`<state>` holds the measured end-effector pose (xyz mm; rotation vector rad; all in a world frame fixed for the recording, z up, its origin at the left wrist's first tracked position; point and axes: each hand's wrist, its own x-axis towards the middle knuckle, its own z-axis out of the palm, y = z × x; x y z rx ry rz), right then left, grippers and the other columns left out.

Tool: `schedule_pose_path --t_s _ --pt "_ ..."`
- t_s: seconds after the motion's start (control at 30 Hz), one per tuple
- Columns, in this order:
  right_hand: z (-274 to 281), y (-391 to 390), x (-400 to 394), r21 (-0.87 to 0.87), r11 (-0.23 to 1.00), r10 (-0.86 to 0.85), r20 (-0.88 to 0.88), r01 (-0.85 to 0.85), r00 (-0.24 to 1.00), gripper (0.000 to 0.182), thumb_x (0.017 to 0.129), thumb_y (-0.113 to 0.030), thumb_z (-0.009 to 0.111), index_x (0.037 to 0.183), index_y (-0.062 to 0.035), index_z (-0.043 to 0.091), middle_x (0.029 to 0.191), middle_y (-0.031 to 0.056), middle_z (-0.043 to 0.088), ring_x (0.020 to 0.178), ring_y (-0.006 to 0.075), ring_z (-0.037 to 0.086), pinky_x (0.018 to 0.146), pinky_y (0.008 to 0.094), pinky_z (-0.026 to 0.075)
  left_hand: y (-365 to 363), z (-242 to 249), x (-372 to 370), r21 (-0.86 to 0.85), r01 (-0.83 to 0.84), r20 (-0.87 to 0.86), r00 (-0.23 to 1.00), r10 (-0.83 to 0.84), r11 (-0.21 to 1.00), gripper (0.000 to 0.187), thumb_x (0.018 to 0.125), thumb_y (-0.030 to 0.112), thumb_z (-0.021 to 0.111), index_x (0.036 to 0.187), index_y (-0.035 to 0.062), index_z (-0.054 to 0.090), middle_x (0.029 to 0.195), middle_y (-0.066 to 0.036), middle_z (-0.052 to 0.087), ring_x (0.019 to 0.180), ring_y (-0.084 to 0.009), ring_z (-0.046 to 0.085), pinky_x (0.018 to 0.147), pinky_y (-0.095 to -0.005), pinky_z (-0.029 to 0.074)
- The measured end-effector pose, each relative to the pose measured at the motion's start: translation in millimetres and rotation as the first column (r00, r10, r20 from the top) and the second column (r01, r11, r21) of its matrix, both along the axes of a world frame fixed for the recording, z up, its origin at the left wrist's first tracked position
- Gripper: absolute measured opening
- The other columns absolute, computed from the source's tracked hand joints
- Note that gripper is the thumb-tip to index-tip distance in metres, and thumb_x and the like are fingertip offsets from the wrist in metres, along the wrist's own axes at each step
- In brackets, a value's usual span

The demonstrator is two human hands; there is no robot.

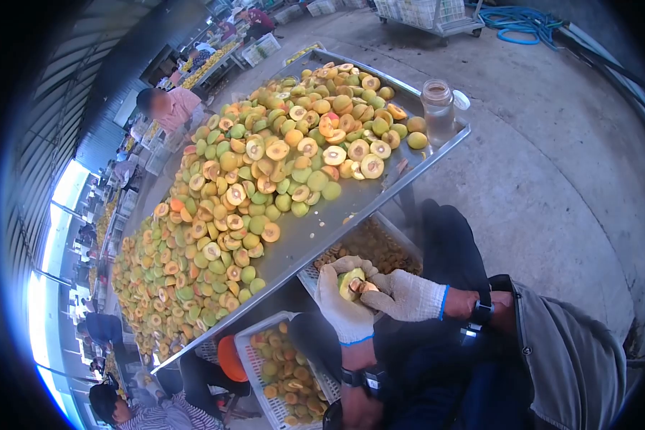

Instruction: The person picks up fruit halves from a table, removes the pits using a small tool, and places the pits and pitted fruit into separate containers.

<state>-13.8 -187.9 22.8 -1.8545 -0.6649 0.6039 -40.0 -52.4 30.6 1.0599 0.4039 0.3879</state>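
In a whitish work glove with a blue cuff edge, my left hand (340,304) is closed around a green-yellow peach half (351,284), its cut face turned toward my other hand. My right hand (412,295), gloved the same way, has its fingers bent and pressed together at the brown hollow of that fruit. Whether a pit or a small tool is between those fingers is hidden. Both hands are over a white crate (390,229) of brown pits (369,244), just below the metal table's edge.
A metal table (322,231) carries a big heap of halved peaches (244,179). A clear jar (438,107) stands at its right corner. Below are a white crate (254,373) of peach halves and an orange bucket (231,358). A person in striped clothing (172,416) sits at lower left.
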Motion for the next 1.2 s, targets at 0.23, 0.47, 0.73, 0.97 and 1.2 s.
schedule_pose_path --t_s 0.23,0.47,0.73,0.97,1.2 --pt "3 6 -3 -0.091 0.992 -0.086 0.043 0.089 0.995 0.051 0.107 -0.048 0.046 0.112 -0.0024 0.068 0.087 0.0302 0.069 0.082 0.0498 0.067 0.074 0.0564 0.051 -10 3 3 -0.093 -0.118 -0.081 0.991 0.111 0.989 0.043 0.107 0.038 0.047 0.102 -0.0018 0.063 0.089 -0.018 0.067 0.075 -0.0281 0.067 0.070 -0.0409 0.059" --pt "10 -2 1 -0.082 0.997 0.008 0.021 -0.007 1.000 0.053 0.107 -0.050 0.046 0.122 -0.0018 0.061 0.085 0.0303 0.069 0.081 0.0494 0.068 0.074 0.0570 0.051 -2 -10 3 -0.164 0.010 0.053 0.999 -0.001 0.986 0.046 0.109 0.041 0.046 0.101 -0.0020 0.060 0.092 -0.019 0.065 0.081 -0.0310 0.067 0.072 -0.0429 0.059" --pt "3 0 9 -0.122 0.988 -0.054 0.286 0.092 0.957 0.056 0.107 -0.054 0.043 0.134 -0.0072 0.059 0.077 0.0267 0.068 0.072 0.0476 0.067 0.068 0.0571 0.050 2 2 1 0.054 -0.066 0.006 0.998 0.065 0.996 0.045 0.109 0.036 0.045 0.100 -0.0039 0.063 0.096 -0.017 0.066 0.087 -0.0281 0.069 0.077 -0.0385 0.058" --pt "-4 -13 17 -0.229 0.973 0.058 0.317 0.017 0.946 0.053 0.107 -0.051 0.045 0.133 -0.0072 0.057 0.076 0.0244 0.067 0.071 0.0465 0.066 0.067 0.0559 0.051 -4 7 -2 0.156 -0.026 -0.038 0.999 0.032 0.987 0.045 0.110 0.034 0.045 0.099 -0.0059 0.063 0.096 -0.016 0.068 0.087 -0.0228 0.068 0.077 -0.0329 0.057" --pt "0 -19 14 -0.164 0.986 0.012 0.306 0.040 0.952 0.052 0.107 -0.052 0.042 0.123 -0.0064 0.060 0.074 0.0252 0.067 0.071 0.0478 0.066 0.066 0.0581 0.050 -8 -3 1 0.391 0.006 0.068 0.997 -0.036 0.920 0.045 0.110 0.036 0.043 0.103 -0.0042 0.061 0.093 -0.017 0.067 0.087 -0.0286 0.068 0.082 -0.0401 0.057"
